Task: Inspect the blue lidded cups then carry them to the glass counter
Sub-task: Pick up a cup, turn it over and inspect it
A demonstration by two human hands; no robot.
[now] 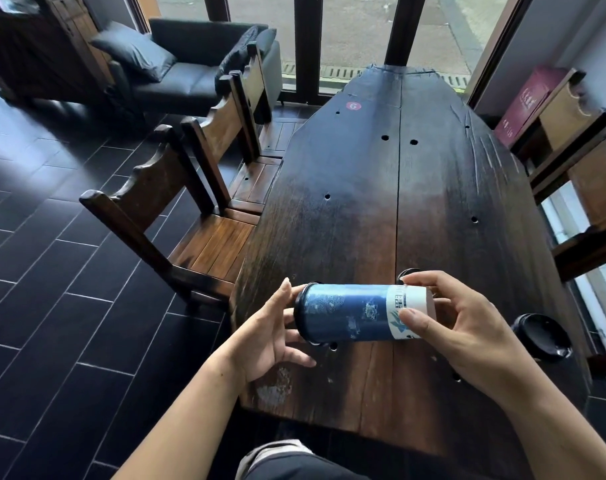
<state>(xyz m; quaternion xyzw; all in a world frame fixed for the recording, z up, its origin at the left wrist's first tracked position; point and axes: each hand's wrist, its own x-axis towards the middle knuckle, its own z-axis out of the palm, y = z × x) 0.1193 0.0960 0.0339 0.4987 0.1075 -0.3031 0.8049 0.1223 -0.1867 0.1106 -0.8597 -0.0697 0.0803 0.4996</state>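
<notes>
A blue paper cup with a black lid and a white band lies sideways in the air just above the near end of the dark wooden table. Its lid points left. My left hand holds the lid end with curled fingers. My right hand grips the white base end between thumb and fingers. A second cup's black lid stands on the table at the near right. Part of another black lid peeks out behind my right fingers.
Two wooden chairs stand along the table's left side, with more chairs on the right. A black sofa sits at the back left. Windows run across the far end. A red number sticker marks the table.
</notes>
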